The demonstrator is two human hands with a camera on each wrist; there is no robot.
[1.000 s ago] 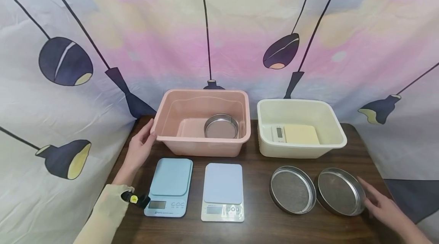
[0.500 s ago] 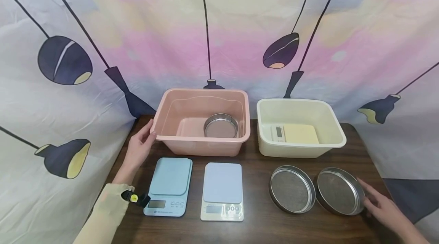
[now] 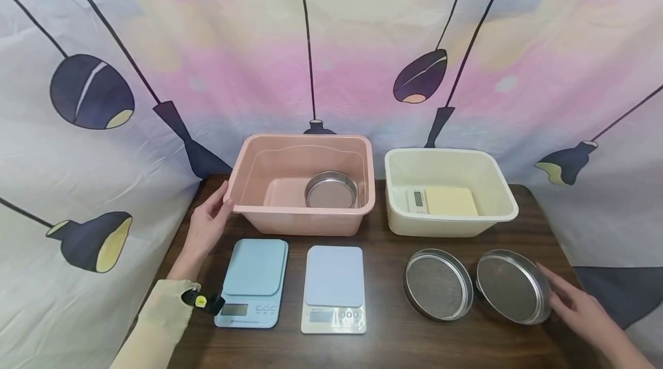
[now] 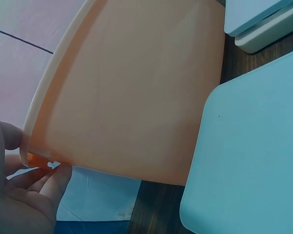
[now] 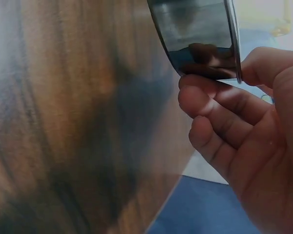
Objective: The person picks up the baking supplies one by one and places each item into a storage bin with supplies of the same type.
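Observation:
My left hand grips the near-left corner of a pink plastic basin, thumb on the rim and fingers curled beneath it. Inside that basin lies a round metal sieve. At the right, my right hand pinches the edge of another round sieve between thumb and fingers. The right wrist view shows this sieve's shiny side wall, with the fingertips under its lower edge; its right side looks slightly raised. A third sieve lies flat just left of it.
A blue kitchen scale and a white kitchen scale stand in front of the pink basin. The cream basin at the back right holds a yellow-topped scale. A patterned cloth hangs behind the dark wooden table.
The right-hand sieve has tilted and risen a little with my right hand. My left hand keeps its hold on the pink basin. The head view has shifted slightly.

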